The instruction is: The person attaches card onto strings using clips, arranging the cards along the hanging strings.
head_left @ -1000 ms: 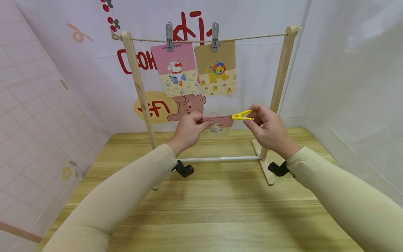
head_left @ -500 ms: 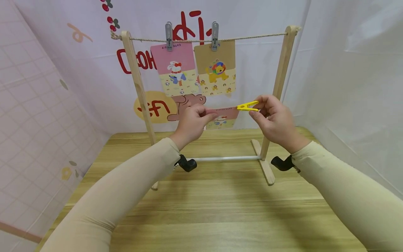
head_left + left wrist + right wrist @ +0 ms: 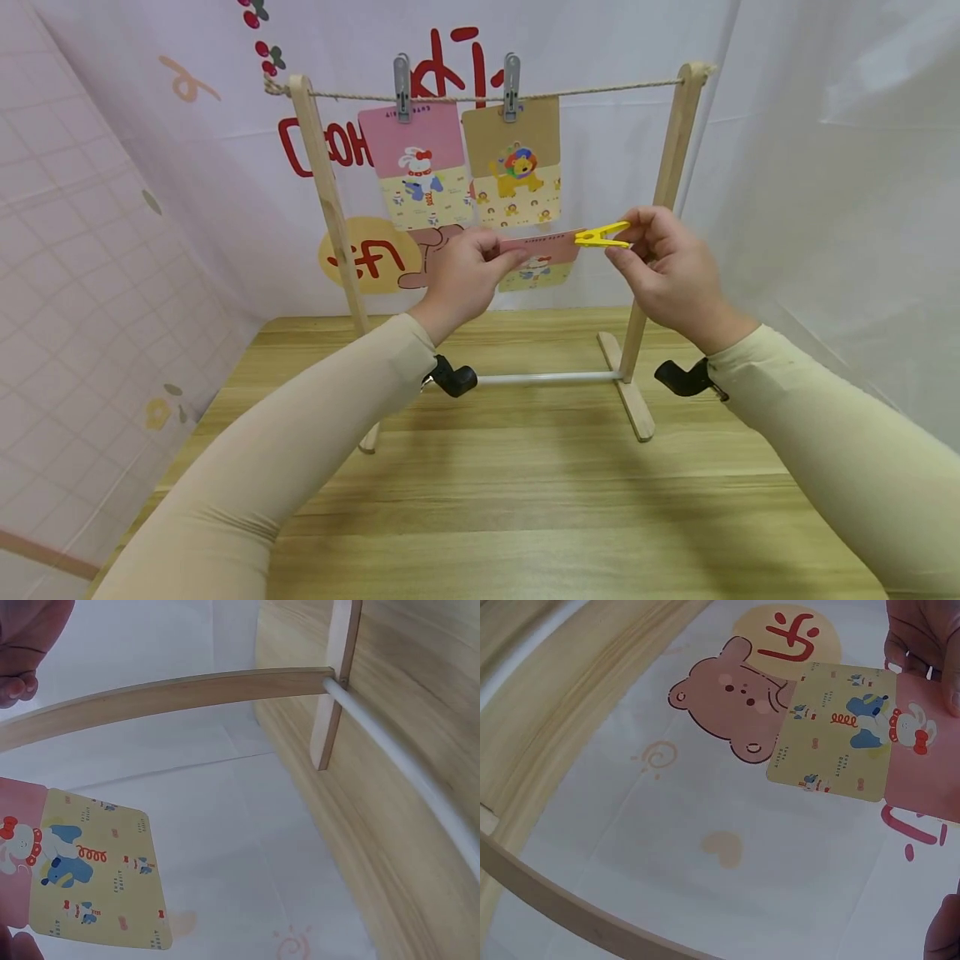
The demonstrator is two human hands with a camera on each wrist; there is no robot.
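A pink and yellow card with a rabbit picture [image 3: 542,265] is pinched at its upper left corner by my left hand [image 3: 467,275]. My right hand [image 3: 671,271] pinches the handles of a yellow clothespin [image 3: 600,236], whose nose meets the card's upper right edge. Both wrist views show the rabbit card [image 3: 97,862] from below; there the clothespin is out of sight. Above my hands, a twine line [image 3: 600,89] carries another pink rabbit card [image 3: 420,137] and a brown lion card [image 3: 513,133], each hung by a grey clip [image 3: 402,87].
Wooden posts [image 3: 678,142] hold the twine at either end, with a white rod [image 3: 540,379] joining them low down. The frame's foot [image 3: 636,408] stands on the wooden table [image 3: 525,500]. A printed white cloth [image 3: 600,33] hangs behind.
Both hands have risen and moved a little to the right, carrying the card and yellow clothespin closer to the hanging cards. The two hung cards stay in place.
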